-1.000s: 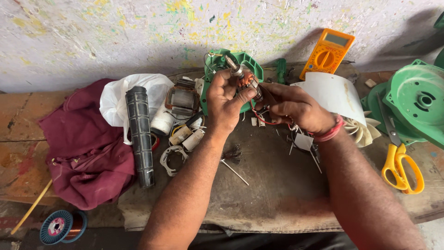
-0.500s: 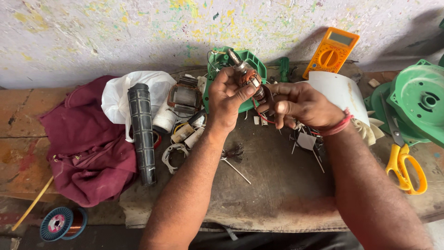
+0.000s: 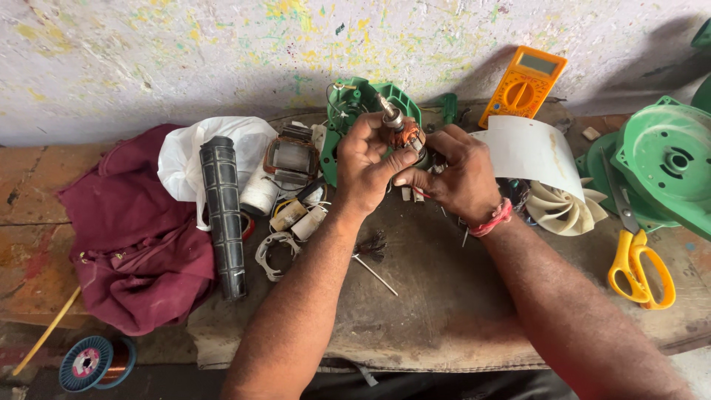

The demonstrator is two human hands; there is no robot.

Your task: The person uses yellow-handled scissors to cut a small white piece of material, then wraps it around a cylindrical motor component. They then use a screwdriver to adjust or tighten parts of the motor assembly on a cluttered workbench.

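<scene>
My left hand [image 3: 368, 164] grips a small motor armature [image 3: 401, 130] with copper windings and a steel shaft that sticks up and to the left. My right hand [image 3: 458, 174] is pressed against it from the right, fingers pinched at the windings; a red thread band circles that wrist. Both hands hover over a worn bench mat [image 3: 437, 296], just in front of a green motor housing [image 3: 354, 100]. What the right fingers pinch is hidden.
A maroon cloth [image 3: 133, 237], black ribbed tube [image 3: 222, 215], stator core [image 3: 292, 159] and white bag lie left. An orange multimeter [image 3: 524, 84], white sheet [image 3: 529, 152], white fan [image 3: 559, 207], green casings [image 3: 666, 167] and yellow scissors [image 3: 638, 263] lie right. A copper wire spool [image 3: 92, 363] sits lower left.
Both hands with the armature have stayed together and shifted only slightly; the right fingers have closed in tighter on the windings.
</scene>
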